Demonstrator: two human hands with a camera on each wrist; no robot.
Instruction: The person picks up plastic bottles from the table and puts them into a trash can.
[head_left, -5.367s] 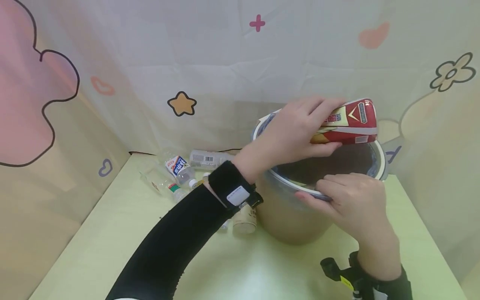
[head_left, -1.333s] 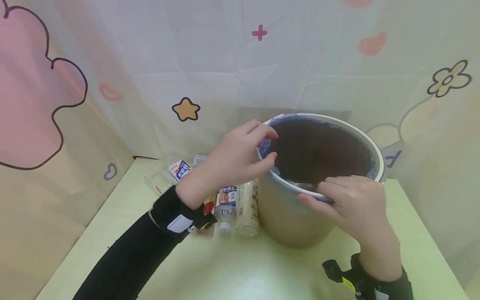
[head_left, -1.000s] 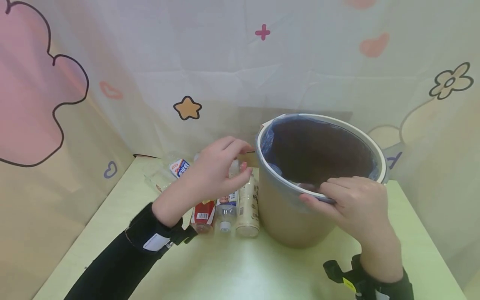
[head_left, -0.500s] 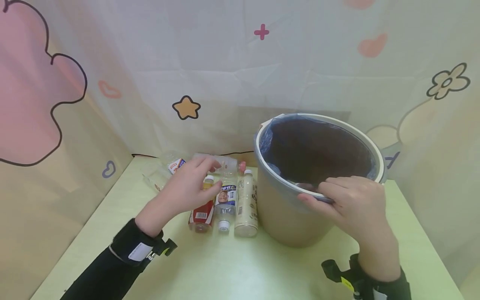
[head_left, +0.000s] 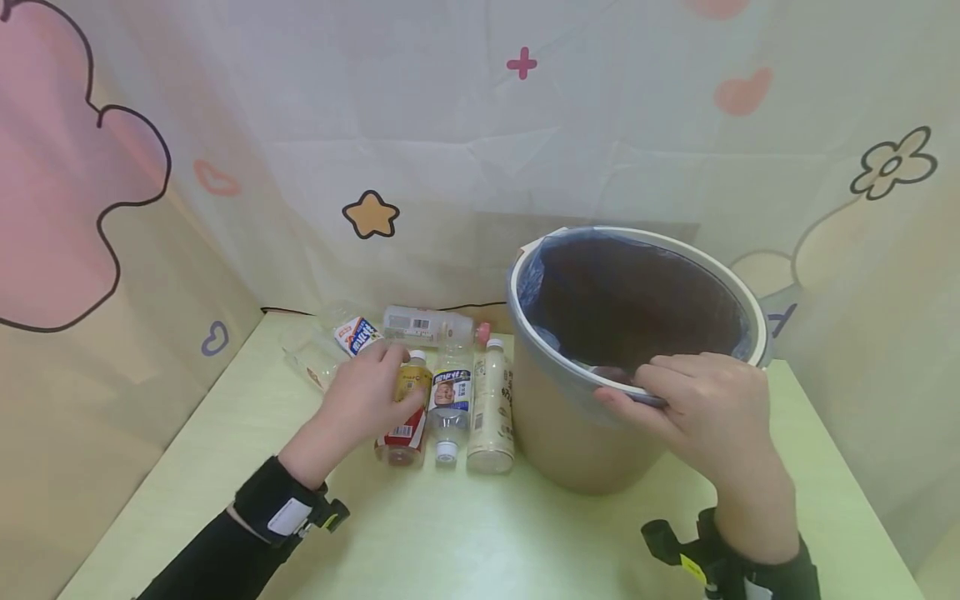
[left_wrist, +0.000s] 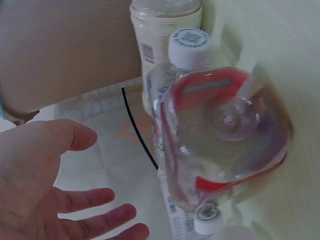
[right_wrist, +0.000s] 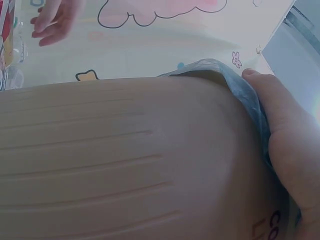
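My left hand [head_left: 360,398] hovers over a lying plastic bottle with a red and yellow label [head_left: 405,429], its fingers loosely spread and holding nothing. In the left wrist view the thumb and fingers stand apart from that bottle [left_wrist: 225,135], whose base faces the camera. At the right, my right hand [head_left: 701,408] grips the near rim of a tan trash bin [head_left: 592,442], fingers over the inside and thumb outside. A bluish liner bag [right_wrist: 245,97] is folded over the rim. The bin's dark inside shows little, apart from something pale near the front rim.
Between the red-labelled bottle and the bin lie a clear bottle with a blue label [head_left: 452,400] and a cream bottle [head_left: 492,412]. Behind them are a pink-capped bottle [head_left: 420,323], a bottle with a blue-and-white label [head_left: 356,335] and a clear container [head_left: 311,358]. A printed curtain [head_left: 450,167] hangs behind.
Earlier my left hand held a red container over the bin; that container is gone from the hand. The hand moved left and down to the bottles. My right hand stayed on the rim.
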